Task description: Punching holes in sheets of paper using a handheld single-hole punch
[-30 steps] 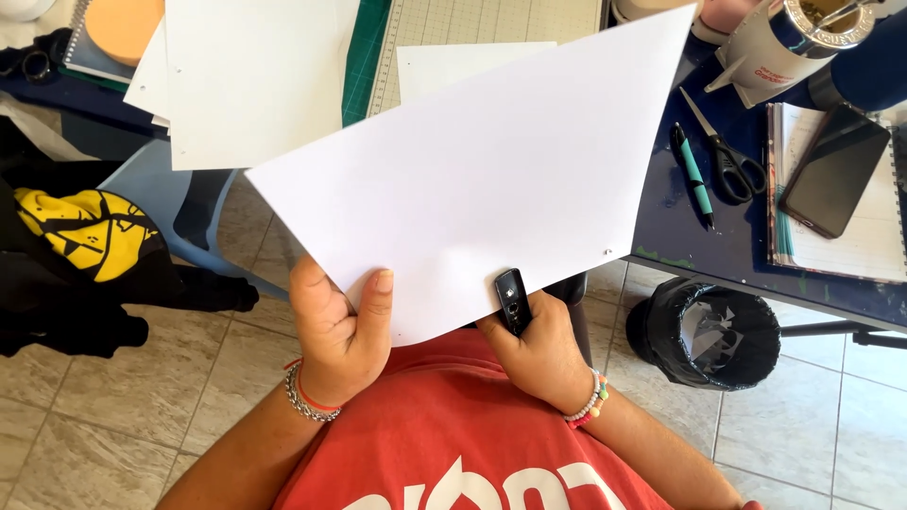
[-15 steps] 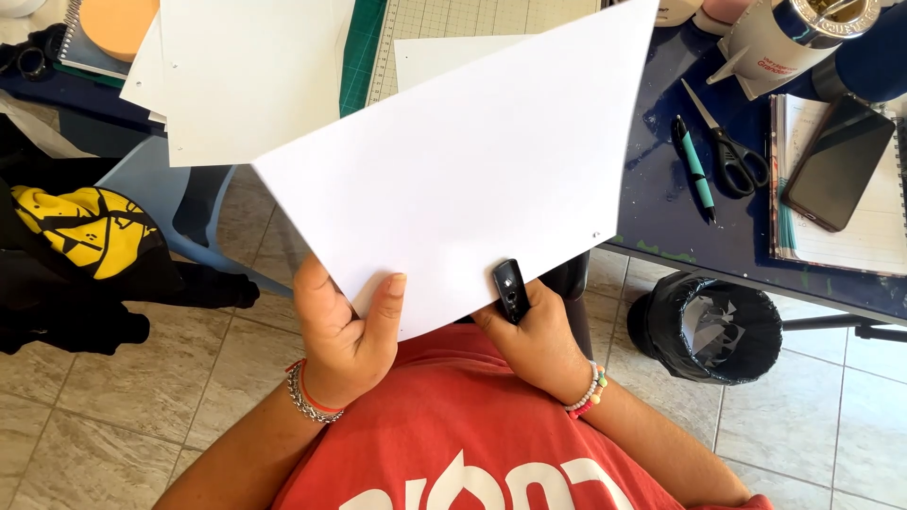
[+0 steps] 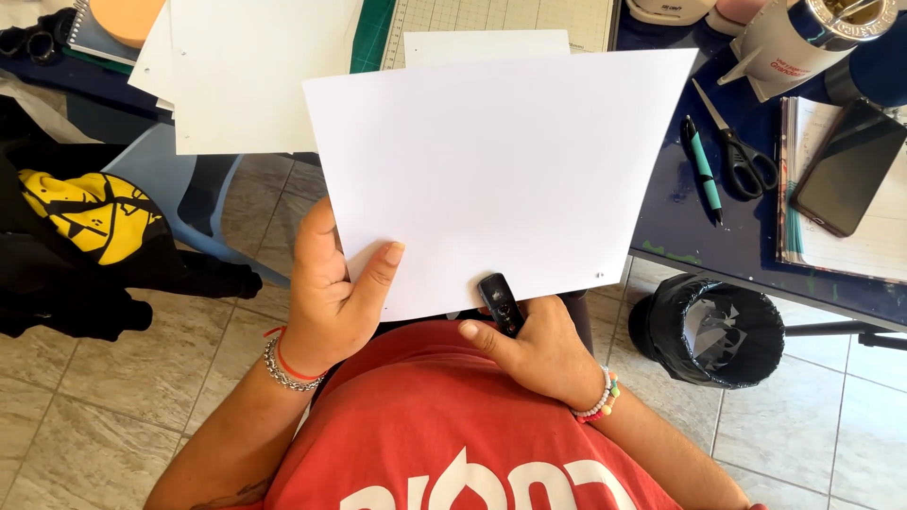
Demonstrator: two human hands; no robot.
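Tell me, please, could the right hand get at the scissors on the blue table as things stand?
Probably not at once: the right hand is busy gripping a small black tool at the white sheet's edge, though the scissors lie uncovered beside a teal pen.

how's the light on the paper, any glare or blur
Head view: the white sheet is brightly and evenly lit, nearly washed out, with sharp edges; the left hand casts a soft shadow by its thumb; the phone screen shows no strong glare; no motion blur.
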